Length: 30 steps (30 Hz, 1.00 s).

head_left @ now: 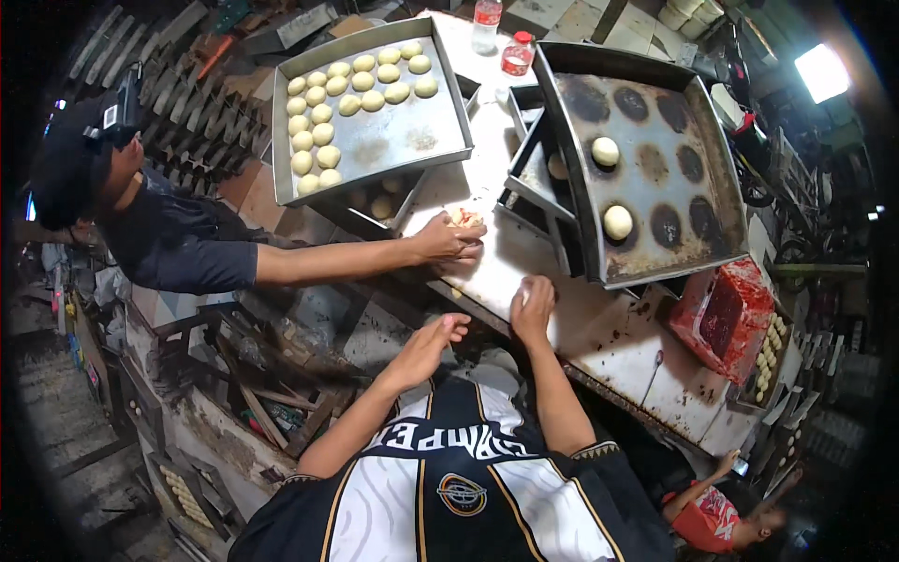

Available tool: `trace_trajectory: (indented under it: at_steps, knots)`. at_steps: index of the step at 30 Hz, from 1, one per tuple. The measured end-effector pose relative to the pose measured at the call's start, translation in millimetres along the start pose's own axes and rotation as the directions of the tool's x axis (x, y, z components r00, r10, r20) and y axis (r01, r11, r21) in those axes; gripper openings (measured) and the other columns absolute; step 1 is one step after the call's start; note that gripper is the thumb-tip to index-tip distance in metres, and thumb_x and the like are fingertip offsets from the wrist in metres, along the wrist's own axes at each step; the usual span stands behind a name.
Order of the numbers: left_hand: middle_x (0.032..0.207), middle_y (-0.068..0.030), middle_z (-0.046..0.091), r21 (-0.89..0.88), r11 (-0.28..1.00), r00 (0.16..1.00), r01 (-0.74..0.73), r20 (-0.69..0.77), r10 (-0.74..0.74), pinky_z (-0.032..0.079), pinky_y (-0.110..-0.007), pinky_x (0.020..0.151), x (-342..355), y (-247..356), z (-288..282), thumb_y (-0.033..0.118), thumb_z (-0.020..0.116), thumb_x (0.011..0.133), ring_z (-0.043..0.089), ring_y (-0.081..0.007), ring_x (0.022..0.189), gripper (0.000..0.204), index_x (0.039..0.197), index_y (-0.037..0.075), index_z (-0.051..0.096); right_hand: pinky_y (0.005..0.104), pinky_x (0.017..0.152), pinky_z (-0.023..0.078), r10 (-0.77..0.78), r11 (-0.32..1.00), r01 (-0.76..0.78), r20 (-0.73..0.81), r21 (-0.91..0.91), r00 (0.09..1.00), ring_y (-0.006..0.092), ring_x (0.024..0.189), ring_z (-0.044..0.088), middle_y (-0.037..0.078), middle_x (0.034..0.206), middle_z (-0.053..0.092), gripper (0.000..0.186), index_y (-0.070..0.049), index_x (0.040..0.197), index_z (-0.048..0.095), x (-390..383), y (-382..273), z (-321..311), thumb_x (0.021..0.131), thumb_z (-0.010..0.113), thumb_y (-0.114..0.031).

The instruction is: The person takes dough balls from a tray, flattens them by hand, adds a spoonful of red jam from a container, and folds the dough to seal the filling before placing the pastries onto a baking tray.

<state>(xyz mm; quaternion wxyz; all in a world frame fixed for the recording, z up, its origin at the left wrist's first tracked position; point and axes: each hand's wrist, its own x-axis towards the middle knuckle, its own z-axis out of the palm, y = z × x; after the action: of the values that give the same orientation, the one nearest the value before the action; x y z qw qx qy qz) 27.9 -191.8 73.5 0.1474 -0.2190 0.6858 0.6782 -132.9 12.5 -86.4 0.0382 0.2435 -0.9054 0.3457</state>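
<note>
My left hand (429, 351) is held just off the table's near edge, fingers loosely stretched and holding nothing. On the table edge, my right hand (534, 309) is curled, palm down; what may lie under its fingers is hidden. Beyond both hands, a co-worker's hand (448, 239) grips a pale lump with reddish bits (465, 218). To the far left a metal tray (398, 140) carries rows of round dough balls (372, 100). At the right, a stained metal tray (653, 201) holds two dough balls, one of them the nearer dough ball (617, 222).
Both trays rest on other trays. A red tub (721, 318) with dark contents and a spoon (655, 365) are on the right of the crumb-strewn table (609, 347). A bottle (485, 26) and a red-lidded jar (517, 53) stand at the back. Another person (716, 510) is at lower right.
</note>
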Motion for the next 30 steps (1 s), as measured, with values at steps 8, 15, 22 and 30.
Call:
trace_trajectory:
  at_steps: [8, 15, 22, 30]
  knots:
    - [0.129, -0.0155, 0.067, -0.124, 0.937, 0.936, -0.327, 0.092, 0.339, 0.047, -0.037, 0.107, 8.2, 74.1, -74.8, 0.046, 0.039, 0.113, 0.064, -0.0234, 0.122, 0.059, 0.138, -0.004, 0.059, 0.0552, 0.097, 0.045, 0.438, 0.899, -0.435, 0.096, -0.047, 0.894, 0.0440, 0.102, 0.061, 0.024, 0.095, 0.062, 0.026, 0.001, 0.105, 0.063, -14.8, 68.5, 35.0, 0.105, 0.046, -0.019]
    - [0.107, -0.0104, 0.072, 0.406, 0.824, 0.859, -0.395, -0.154, 0.487, 0.052, -0.035, 0.093, 31.1, 180.1, -196.0, 0.021, 0.059, 0.104, 0.068, -0.0203, 0.101, 0.028, 0.120, 0.000, 0.068, 0.0481, 0.094, 0.050, 0.574, 0.783, -0.608, 0.224, 0.129, 0.787, 0.0448, 0.102, 0.062, 0.027, 0.104, 0.065, 0.031, 0.003, 0.114, 0.063, -56.3, 106.0, -0.1, 0.108, 0.046, -0.022]
    - [0.126, -0.0268, 0.068, 0.873, 0.341, 0.878, 0.348, -0.431, 0.209, 0.050, -0.053, 0.103, 188.3, 77.6, -331.9, 0.049, 0.063, 0.096, 0.063, -0.0444, 0.122, 0.058, 0.125, -0.001, 0.065, 0.0501, 0.088, 0.050, 0.128, 0.979, -0.111, 0.097, -0.169, 0.987, 0.0415, 0.105, 0.063, 0.026, 0.106, 0.066, 0.018, 0.000, 0.109, 0.063, -35.2, 49.8, -14.8, 0.093, 0.062, -0.009]
    - [0.115, -0.0274, 0.069, 0.874, 0.334, 0.826, 0.354, -0.460, 0.327, 0.052, -0.055, 0.094, 220.8, 42.7, -338.8, 0.030, 0.069, 0.092, 0.067, -0.0464, 0.108, 0.041, 0.123, 0.004, 0.060, 0.0291, 0.073, 0.051, 0.470, 0.381, -0.608, 0.421, 0.697, 0.776, 0.0145, 0.084, 0.066, 0.002, 0.084, 0.068, 0.008, -0.005, 0.091, 0.068, -16.0, -47.2, -93.6, 0.087, 0.073, -0.011]
